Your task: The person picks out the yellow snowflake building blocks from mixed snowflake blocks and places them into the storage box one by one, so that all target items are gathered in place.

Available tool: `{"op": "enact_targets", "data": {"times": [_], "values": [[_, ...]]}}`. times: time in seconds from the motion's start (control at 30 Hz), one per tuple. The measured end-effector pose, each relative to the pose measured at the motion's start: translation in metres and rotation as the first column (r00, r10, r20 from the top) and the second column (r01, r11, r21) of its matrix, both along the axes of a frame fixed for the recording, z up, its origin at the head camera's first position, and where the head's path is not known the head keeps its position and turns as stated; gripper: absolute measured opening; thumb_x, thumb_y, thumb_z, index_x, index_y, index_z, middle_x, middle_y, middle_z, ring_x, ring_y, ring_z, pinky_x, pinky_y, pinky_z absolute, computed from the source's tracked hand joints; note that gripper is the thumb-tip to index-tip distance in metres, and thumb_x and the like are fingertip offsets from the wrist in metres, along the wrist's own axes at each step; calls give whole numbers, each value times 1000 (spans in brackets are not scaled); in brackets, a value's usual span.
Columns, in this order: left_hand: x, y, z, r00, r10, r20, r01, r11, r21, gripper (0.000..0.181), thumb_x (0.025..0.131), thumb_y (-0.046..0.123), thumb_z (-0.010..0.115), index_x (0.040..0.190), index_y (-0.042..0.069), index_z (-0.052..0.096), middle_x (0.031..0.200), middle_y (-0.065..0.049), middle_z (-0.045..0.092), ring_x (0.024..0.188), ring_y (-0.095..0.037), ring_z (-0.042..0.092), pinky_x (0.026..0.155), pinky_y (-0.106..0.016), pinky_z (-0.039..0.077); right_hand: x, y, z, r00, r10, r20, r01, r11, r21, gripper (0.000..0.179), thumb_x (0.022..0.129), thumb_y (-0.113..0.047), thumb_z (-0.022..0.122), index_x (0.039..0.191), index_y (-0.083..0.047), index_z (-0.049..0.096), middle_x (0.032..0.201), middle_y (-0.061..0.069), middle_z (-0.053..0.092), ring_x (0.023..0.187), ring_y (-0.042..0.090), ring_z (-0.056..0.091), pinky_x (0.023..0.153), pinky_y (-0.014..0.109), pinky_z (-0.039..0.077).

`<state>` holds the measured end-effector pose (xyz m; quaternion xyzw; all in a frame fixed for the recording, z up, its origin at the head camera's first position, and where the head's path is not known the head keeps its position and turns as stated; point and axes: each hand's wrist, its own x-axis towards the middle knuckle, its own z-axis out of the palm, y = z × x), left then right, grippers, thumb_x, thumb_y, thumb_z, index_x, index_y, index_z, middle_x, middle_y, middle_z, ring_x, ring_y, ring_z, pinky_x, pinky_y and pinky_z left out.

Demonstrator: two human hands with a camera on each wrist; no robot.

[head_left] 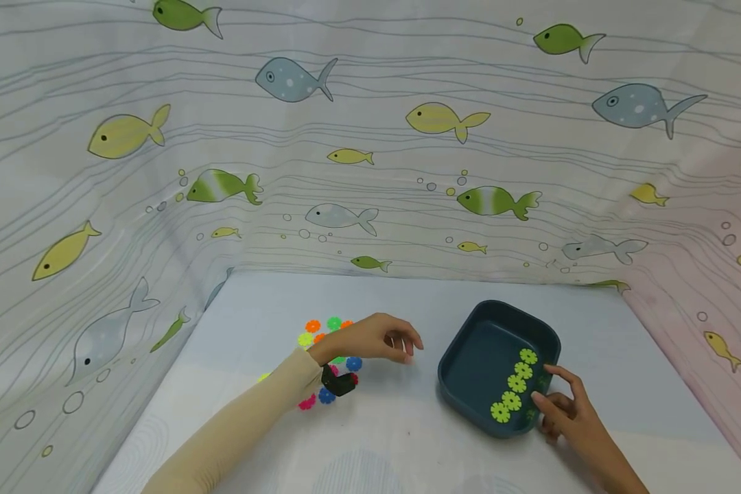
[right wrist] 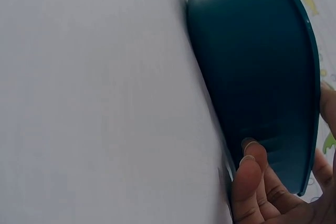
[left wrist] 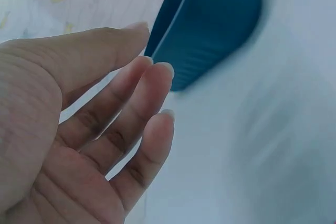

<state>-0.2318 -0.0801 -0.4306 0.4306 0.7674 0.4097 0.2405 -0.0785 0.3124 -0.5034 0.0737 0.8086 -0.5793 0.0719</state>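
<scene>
A dark teal plastic bin (head_left: 481, 353) stands on the table, right of centre. Inside it, a row of several yellow-green flower-shaped discs (head_left: 516, 383) lies along the right side. My right hand (head_left: 571, 412) grips the bin's right wall, thumb and a finger at the rim; in the right wrist view other fingers (right wrist: 249, 177) press the outer wall. My left hand (head_left: 377, 336) hovers to the left of the bin, fingers loosely bent. Nothing shows between its fingers in the left wrist view, where the bin (left wrist: 220, 30) appears beyond the fingertips.
Several loose flower-shaped discs (head_left: 335, 322) in orange, green, yellow, blue and pink lie on the table under and around my left forearm, which partly hides them. A fish-patterned curtain (head_left: 395, 206) encloses the white table (head_left: 407, 425) at the back and sides.
</scene>
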Motion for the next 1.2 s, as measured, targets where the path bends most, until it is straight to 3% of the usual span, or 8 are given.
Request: {"op": "enact_targets", "data": {"times": [0.2, 0.43, 0.53, 0.67, 0.83, 1.2], "values": [[2, -30, -9, 997, 73, 18, -73, 997, 8, 20, 98, 20, 72, 118, 24, 72, 102, 6, 74, 95, -19, 67, 82, -33, 57, 1, 0, 1, 1000, -7, 10, 7, 1000, -11, 71, 105, -35, 62, 156, -27, 14, 96, 16, 64, 72, 28, 61, 60, 39, 56], [2, -65, -19, 987, 145, 64, -146, 989, 14, 29, 99, 20, 71, 124, 7, 70, 105, 3, 72, 96, -23, 67, 81, -38, 58, 0, 1, 2, 1000, 2, 6, -2, 1000, -9, 72, 105, -34, 62, 157, -27, 13, 98, 17, 65, 75, 28, 62, 64, 38, 57], [4, -79, -24, 981, 173, 86, -175, 984, 19, 29, 98, 21, 72, 124, 6, 70, 104, 1, 71, 94, -28, 68, 81, -39, 58, -1, 0, 3, 1000, 3, 4, -3, 1000, -6, 73, 104, -34, 63, 157, -26, 13, 98, 17, 65, 76, 28, 63, 64, 38, 58], [6, -95, -27, 975, 206, 86, -207, 978, 9, 28, 98, 23, 73, 122, 7, 70, 103, -1, 69, 91, -31, 68, 82, -38, 57, 0, -1, 4, 1000, 5, -4, -5, 1000, -8, 72, 105, -33, 63, 156, -24, 13, 97, 17, 65, 74, 29, 64, 64, 38, 58], [7, -113, -33, 963, 259, 68, -258, 966, -18, 30, 97, 25, 75, 122, 9, 71, 103, 0, 71, 93, -24, 68, 83, -37, 57, 1, -1, 4, 1000, 9, -17, -9, 1000, -13, 70, 105, -32, 62, 155, -26, 14, 97, 17, 65, 74, 29, 64, 64, 38, 58], [11, -148, -45, 924, 379, 47, -376, 925, -60, 26, 94, 21, 78, 119, 14, 73, 108, -1, 70, 91, -25, 67, 79, -36, 57, -1, 0, 1, 1000, 9, 2, -9, 999, -31, 70, 105, -33, 62, 155, -27, 13, 97, 16, 65, 74, 30, 63, 65, 38, 57]]}}
